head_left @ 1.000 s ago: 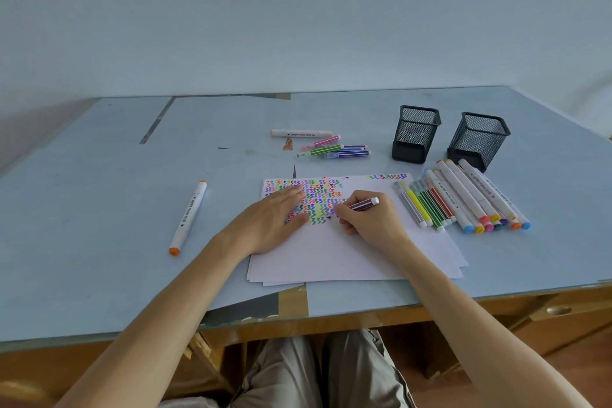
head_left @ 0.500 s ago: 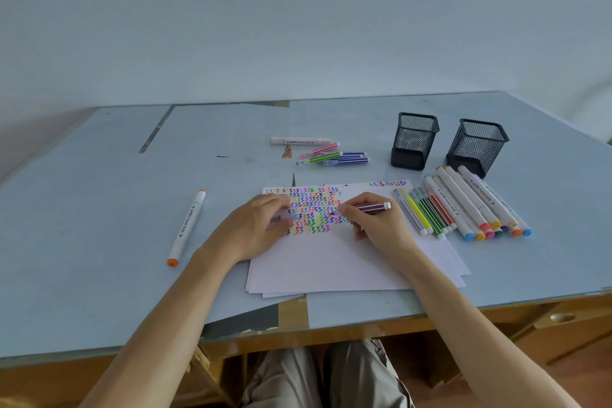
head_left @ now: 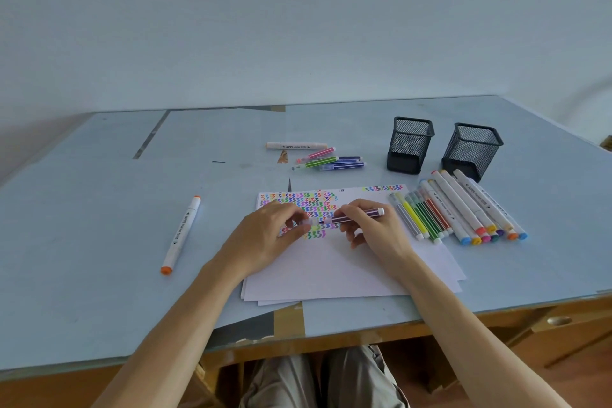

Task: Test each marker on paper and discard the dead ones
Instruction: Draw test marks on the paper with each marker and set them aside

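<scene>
I am holding the purple marker [head_left: 357, 215] level over the paper [head_left: 347, 262] in my right hand [head_left: 374, 232], tip pointing left toward the cap [head_left: 309, 222] my left hand [head_left: 268, 238] is pinching.

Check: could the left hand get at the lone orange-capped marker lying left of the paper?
Probably yes: bare desk lies between them, but the left hand now pinches a clear cap, so it must free itself before taking the orange-capped marker.

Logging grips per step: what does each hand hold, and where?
Right hand grips the purple marker mid-barrel; left hand pinches its clear cap at the tip.
</scene>
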